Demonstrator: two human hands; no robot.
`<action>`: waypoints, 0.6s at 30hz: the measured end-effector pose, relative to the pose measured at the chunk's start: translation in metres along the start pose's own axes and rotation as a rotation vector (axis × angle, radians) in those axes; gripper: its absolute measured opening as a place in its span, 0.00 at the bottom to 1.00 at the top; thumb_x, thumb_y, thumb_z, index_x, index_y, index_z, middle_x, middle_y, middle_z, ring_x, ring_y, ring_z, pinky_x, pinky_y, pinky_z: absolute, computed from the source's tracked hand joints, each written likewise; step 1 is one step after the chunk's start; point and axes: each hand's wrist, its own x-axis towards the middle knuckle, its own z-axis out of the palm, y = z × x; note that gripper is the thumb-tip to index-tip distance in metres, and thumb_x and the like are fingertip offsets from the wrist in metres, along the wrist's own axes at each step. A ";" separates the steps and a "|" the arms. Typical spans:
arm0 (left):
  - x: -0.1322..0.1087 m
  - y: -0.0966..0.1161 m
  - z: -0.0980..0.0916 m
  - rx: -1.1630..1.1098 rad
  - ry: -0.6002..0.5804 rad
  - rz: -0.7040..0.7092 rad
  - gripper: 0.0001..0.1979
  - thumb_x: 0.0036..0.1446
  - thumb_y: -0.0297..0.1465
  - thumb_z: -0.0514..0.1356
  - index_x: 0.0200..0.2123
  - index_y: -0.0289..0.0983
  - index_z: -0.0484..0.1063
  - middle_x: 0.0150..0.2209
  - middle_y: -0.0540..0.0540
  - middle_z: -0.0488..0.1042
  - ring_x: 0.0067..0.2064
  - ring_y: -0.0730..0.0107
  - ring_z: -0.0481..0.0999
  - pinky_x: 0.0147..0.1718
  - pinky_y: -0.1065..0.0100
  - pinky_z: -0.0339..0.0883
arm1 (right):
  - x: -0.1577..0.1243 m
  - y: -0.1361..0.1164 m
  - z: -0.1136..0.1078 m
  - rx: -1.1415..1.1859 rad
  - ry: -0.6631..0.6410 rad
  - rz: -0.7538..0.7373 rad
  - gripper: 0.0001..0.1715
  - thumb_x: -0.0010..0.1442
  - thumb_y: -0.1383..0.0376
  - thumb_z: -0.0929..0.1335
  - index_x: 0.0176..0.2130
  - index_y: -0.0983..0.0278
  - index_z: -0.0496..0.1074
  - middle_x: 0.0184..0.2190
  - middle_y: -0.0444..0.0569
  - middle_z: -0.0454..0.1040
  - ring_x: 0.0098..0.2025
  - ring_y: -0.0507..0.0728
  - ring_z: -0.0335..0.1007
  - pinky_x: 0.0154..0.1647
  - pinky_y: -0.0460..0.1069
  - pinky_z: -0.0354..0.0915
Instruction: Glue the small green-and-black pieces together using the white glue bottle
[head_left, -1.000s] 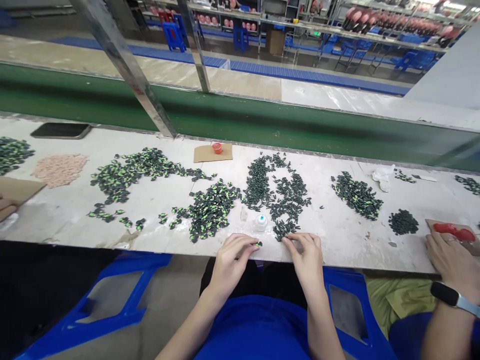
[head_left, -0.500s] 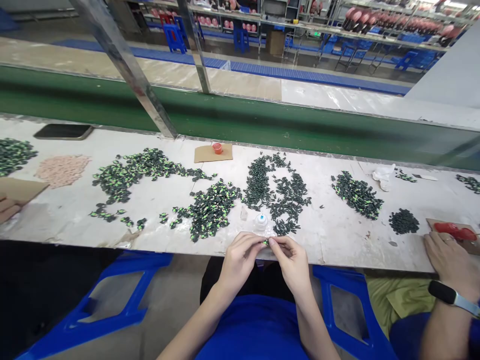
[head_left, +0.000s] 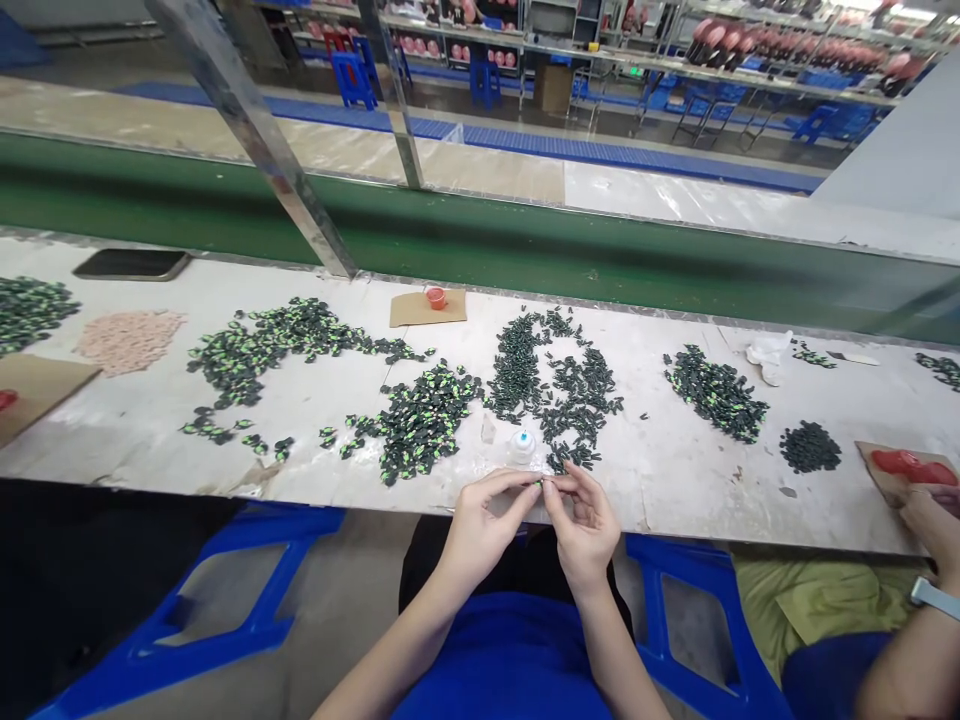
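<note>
At the table's front edge, my left hand point(head_left: 484, 520) and my right hand point(head_left: 585, 525) meet fingertip to fingertip. Both pinch a small black-and-green piece point(head_left: 538, 483), mostly covered by the fingers. Just beyond them stands a small white bottle point(head_left: 523, 447) with a blue tip. A heap of black-and-green pieces point(head_left: 424, 420) lies left of the bottle. Behind the bottle and to its right are small dark rod-shaped pieces point(head_left: 515, 370), some of them close to my right fingertips.
Farther back, a red cup point(head_left: 436, 297) sits on cardboard point(head_left: 409, 310). More piles lie along the white table, with a phone point(head_left: 133, 264) at far left. A co-worker's hand point(head_left: 934, 515) is at right, near red items point(head_left: 911, 464). A metal post point(head_left: 255, 140) rises at the back.
My right fingers have lifted and spread slightly while the pinch stays at about the same spot. The co-worker's hand at right moved toward the red items; another hand at far left went out of view.
</note>
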 end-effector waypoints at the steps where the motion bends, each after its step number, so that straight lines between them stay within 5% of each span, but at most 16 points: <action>1: 0.000 0.001 0.000 -0.016 -0.005 -0.028 0.07 0.54 0.33 0.63 0.34 0.38 0.79 0.35 0.44 0.81 0.38 0.62 0.80 0.41 0.64 0.75 | 0.000 0.002 -0.001 -0.028 -0.004 -0.052 0.14 0.55 0.66 0.71 0.44 0.64 0.73 0.29 0.47 0.78 0.32 0.55 0.77 0.37 0.50 0.75; 8: 0.003 0.001 -0.001 -0.026 -0.071 -0.059 0.08 0.54 0.32 0.62 0.36 0.37 0.79 0.37 0.43 0.82 0.39 0.62 0.80 0.41 0.65 0.75 | 0.009 -0.004 -0.013 -0.201 -0.110 -0.321 0.19 0.55 0.72 0.70 0.48 0.61 0.72 0.30 0.48 0.78 0.33 0.55 0.75 0.37 0.52 0.74; 18: 0.010 -0.007 -0.011 0.263 -0.183 0.422 0.10 0.61 0.25 0.54 0.38 0.39 0.76 0.34 0.44 0.79 0.38 0.65 0.77 0.37 0.64 0.73 | 0.024 -0.017 -0.027 -0.054 -0.338 0.018 0.20 0.52 0.69 0.71 0.46 0.62 0.73 0.29 0.45 0.78 0.31 0.53 0.76 0.37 0.49 0.75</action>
